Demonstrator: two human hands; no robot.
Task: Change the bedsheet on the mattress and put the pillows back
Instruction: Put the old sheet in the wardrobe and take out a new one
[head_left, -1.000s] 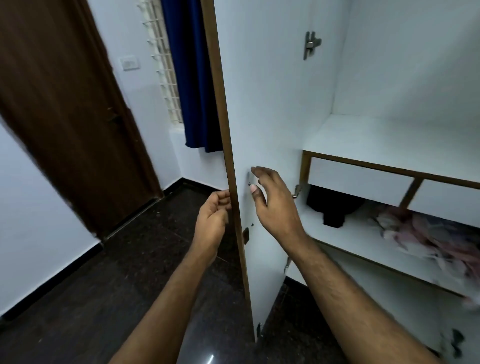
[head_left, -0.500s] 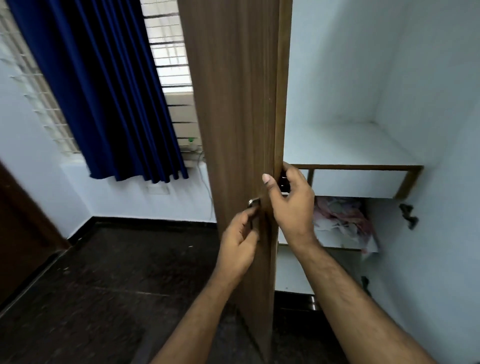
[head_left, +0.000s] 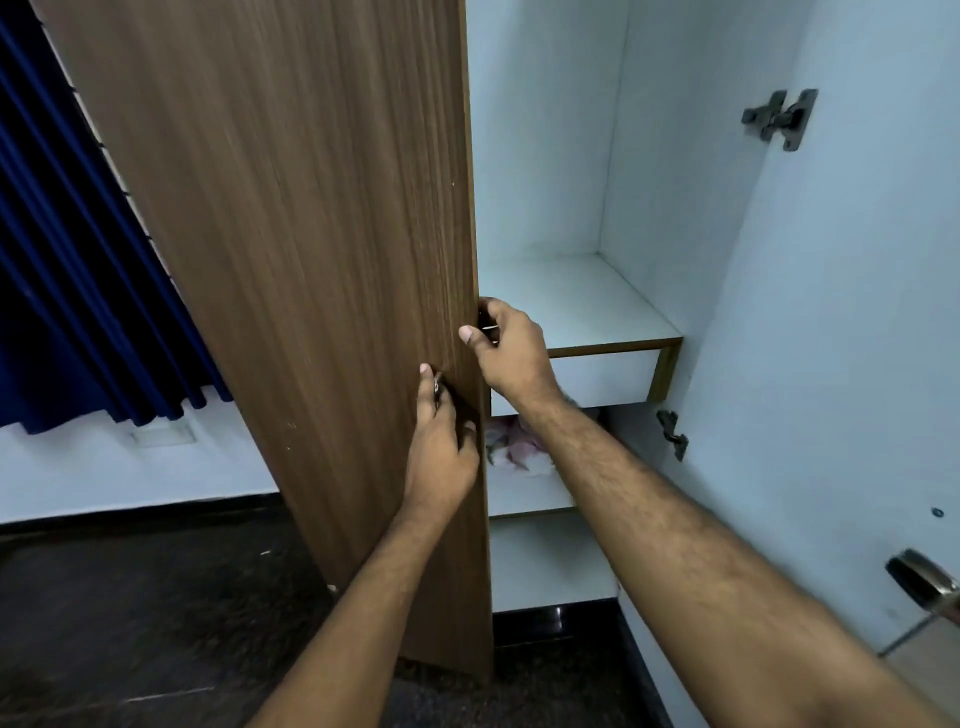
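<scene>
Wardrobe door (head_left: 311, 260), wood-grain outer face, standing part-way open and serving as the reference for all that follows. Left hand (head_left: 441, 441) is resting against the door's outer face near its free edge, fingers curled around a small metal piece, seemingly a key or latch; what exactly it is pinching cannot be told. Right hand (head_left: 511, 353) is wrapping the free edge from the inner side, thumb lying on the outer face and fingers curling behind the edge, apparently gripping a dark fitting there, probably to steady the panel while the other hand is working the lock. Right of the door, the white wardrobe interior (head_left: 675, 182) is showing a bare upper shelf (head_left: 571, 306), a drawer front (head_left: 602, 376) under it, and beneath that a crumpled pink-and-white cloth (head_left: 519, 449), possibly the bedsheet, lying on a lower shelf just behind the door's edge. Left of the door, a blue curtain (head_left: 78, 286) is hanging. Mattress and pillows are not appearing in view. Judgement: the linen-fetching stage is occupying the person; the bed-making itself is not yet begun.
</scene>
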